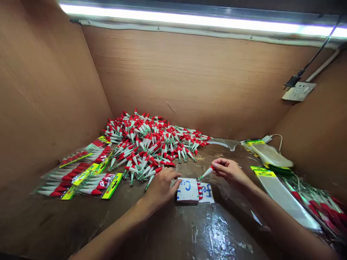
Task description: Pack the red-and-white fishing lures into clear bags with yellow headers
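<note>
held lure (208, 172): red end partly behind fingers (222, 168) | lamp (189, 20): cut off right | far-right lures (325, 210): blurred

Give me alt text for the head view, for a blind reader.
A person's right hand holds a red-and-white lure near a blue-lettered white box, the left hand at its left. Behind lies a heap of lures; filled packets lie left.

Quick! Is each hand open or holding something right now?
Left hand: loosely open, beside the white holder.
Right hand: closed, holding a red-and-white lure.
</note>
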{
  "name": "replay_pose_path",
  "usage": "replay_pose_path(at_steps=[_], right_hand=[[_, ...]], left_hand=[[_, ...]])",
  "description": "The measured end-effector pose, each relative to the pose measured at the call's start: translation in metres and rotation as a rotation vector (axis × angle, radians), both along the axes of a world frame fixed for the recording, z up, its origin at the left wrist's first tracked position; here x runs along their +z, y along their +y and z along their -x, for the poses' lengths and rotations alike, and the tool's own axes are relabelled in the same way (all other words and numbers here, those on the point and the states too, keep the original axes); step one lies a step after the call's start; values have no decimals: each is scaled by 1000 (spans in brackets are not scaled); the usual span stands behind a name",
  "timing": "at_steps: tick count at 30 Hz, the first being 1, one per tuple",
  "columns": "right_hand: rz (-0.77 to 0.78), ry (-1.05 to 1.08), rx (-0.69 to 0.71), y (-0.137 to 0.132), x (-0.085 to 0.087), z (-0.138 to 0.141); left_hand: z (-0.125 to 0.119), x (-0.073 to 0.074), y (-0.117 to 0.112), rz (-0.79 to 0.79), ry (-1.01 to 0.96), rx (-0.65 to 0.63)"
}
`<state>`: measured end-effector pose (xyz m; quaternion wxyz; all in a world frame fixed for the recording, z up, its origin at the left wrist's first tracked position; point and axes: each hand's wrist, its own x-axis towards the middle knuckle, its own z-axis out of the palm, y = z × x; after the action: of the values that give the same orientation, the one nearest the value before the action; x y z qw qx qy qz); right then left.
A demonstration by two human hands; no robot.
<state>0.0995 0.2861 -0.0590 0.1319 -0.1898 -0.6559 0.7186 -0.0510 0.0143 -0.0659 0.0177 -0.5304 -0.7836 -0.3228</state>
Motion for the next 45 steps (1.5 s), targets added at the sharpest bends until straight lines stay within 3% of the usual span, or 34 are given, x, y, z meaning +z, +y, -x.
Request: replay_pose_path(at_steps=[8,16,21,29,34,39,45], right_hand=[[-128,51,-67,-27,-11,-15],[-301,19,-147,-14,-26,-32],[-268,-48,-161,-2,-38,-39],[-405,-72,-109,1,-30,-44],[-458,-52,-70,-12,-35,-40],[-758,17,20,-34,-45,-30],[-983,23,84,-27,-54,-30]], left_hand=[[-10,6,7,-61,-74,-13],[-7,-19,-5,123,-111,-248],[-4,-27,0,65,-61,-258],[-2,-30,4,-17,-59,-246],[-4,-30,6,-9,-104,-274],[-11,-31,9,7,-140,-335],[-15,-35,12,65,-171,-338]])
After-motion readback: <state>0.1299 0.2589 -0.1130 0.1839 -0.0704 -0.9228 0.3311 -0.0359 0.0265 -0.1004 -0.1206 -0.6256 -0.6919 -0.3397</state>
